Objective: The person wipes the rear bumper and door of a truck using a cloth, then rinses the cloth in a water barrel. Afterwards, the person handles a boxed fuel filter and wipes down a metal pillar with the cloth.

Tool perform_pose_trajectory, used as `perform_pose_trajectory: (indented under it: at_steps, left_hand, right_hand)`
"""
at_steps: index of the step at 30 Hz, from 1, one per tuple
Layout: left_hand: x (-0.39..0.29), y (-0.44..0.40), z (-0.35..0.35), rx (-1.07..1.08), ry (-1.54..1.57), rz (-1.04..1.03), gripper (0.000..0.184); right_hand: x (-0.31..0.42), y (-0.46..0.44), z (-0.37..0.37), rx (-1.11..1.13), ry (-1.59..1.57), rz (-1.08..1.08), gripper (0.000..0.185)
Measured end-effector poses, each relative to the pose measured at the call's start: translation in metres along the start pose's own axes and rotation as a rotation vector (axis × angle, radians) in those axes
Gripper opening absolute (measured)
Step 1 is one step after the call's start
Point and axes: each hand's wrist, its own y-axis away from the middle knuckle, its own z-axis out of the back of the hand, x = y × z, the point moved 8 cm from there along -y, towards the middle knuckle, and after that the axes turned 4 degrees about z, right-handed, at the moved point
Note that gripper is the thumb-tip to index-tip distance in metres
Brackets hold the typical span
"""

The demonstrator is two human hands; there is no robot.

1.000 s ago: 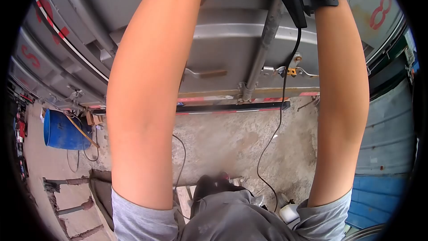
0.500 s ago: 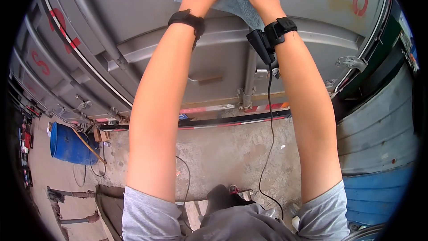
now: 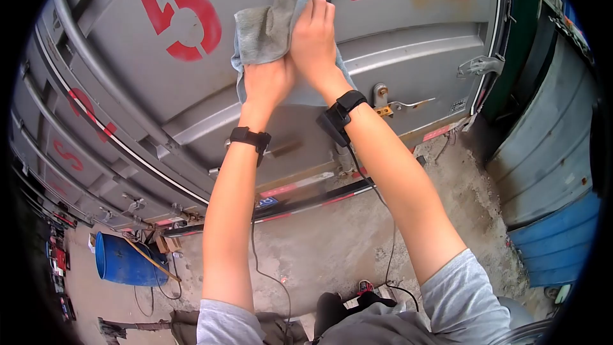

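Both arms reach up and forward to a blue-grey cloth (image 3: 267, 30), soiled brownish grey on its folds, against the grey metal container door (image 3: 408, 19). My left hand (image 3: 268, 82) is closed on the cloth's lower part, its fingers largely covered by the folds. Close beside it and slightly higher, my right hand (image 3: 315, 41) is closed with its fingers wrapped over the cloth's right side. Part of the cloth hangs below the hands. A large red painted 5 (image 3: 199, 22) is on the door left of the cloth.
Vertical lock rods (image 3: 105, 70) run along the door's left side, and a metal latch (image 3: 482, 67) sits at its right edge. A blue barrel (image 3: 121, 259) lies on the concrete floor at lower left. A corrugated metal sheet (image 3: 543, 153) stands at right. Black cables hang from the wrists.
My view has tilted up and shifted, so hands and cloth appear lower and more of the door shows. The hands have drawn closer together, the cloth now bunched and folded over them.
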Motion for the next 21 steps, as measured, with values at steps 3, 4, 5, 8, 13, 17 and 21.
perform_pose_trajectory:
  at_steps: [3, 4, 5, 8, 13, 17, 21]
  left_hand:
    - [-0.004, 0.017, -0.007, 0.043, -0.013, 0.003, 0.044]
    - [-0.006, 0.022, -0.010, 0.058, -0.009, 0.001, 0.045]
    - [-0.008, 0.028, -0.015, 0.081, 0.002, 0.007, 0.046]
    - [-0.008, 0.054, -0.031, 0.155, -0.022, 0.035, 0.052]
    - [-0.003, 0.084, -0.054, 0.192, -0.116, 0.051, 0.047]
    - [-0.007, 0.089, -0.051, 0.147, -0.112, -0.023, 0.040]
    - [0.008, 0.106, -0.067, 0.075, -0.069, -0.042, 0.049]
  right_hand:
    - [-0.002, 0.023, 0.001, 0.030, 0.044, -0.017, 0.047]
    - [-0.004, 0.031, 0.002, 0.036, 0.075, -0.016, 0.048]
    - [-0.005, 0.039, 0.002, 0.055, 0.076, -0.023, 0.047]
    - [-0.009, 0.067, 0.000, 0.125, 0.038, -0.060, 0.040]
    - [-0.013, 0.111, 0.001, 0.177, 0.153, -0.053, 0.043]
    - [-0.014, 0.135, 0.008, 0.117, 0.104, -0.089, 0.039]
    - [-0.016, 0.152, 0.008, 0.100, 0.159, -0.083, 0.037]
